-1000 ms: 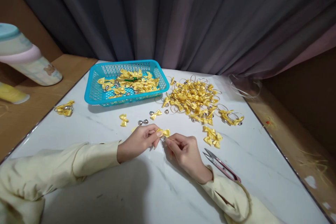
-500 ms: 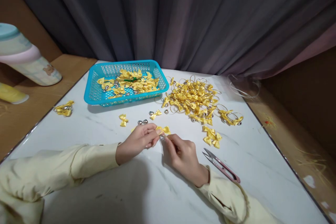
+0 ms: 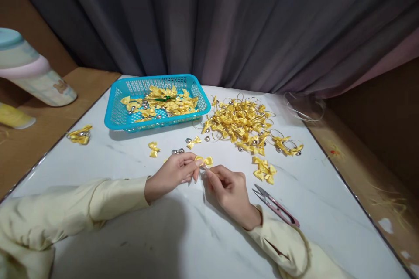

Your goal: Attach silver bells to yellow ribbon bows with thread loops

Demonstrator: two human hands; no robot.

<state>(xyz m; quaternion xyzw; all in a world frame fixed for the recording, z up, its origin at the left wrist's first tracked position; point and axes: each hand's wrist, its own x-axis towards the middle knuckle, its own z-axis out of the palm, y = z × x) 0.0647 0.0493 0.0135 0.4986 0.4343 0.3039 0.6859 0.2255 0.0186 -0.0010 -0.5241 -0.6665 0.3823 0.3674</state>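
My left hand [image 3: 175, 173] pinches a small yellow ribbon bow [image 3: 205, 160] between thumb and fingertips, just above the white table [image 3: 163, 235]. My right hand [image 3: 229, 189] sits right beside it, fingers curled and pinched close under the bow; what they hold is too small to make out. Both wrists rest on the table in cream sleeves. A few loose yellow bows [image 3: 153, 149] and small silver beads [image 3: 178, 151] lie just beyond my hands.
A blue plastic basket [image 3: 118, 113] holds bows and beads at the back left. A big pile of bows on thin loops [image 3: 242, 122] lies back centre. Thread snips [image 3: 276, 205] lie right of my right hand. Another bow cluster [image 3: 80, 135] sits at the left edge. Dark curtain behind.
Both hands have stayed in place with only small finger shifts; the bow has turned slightly between the fingertips.
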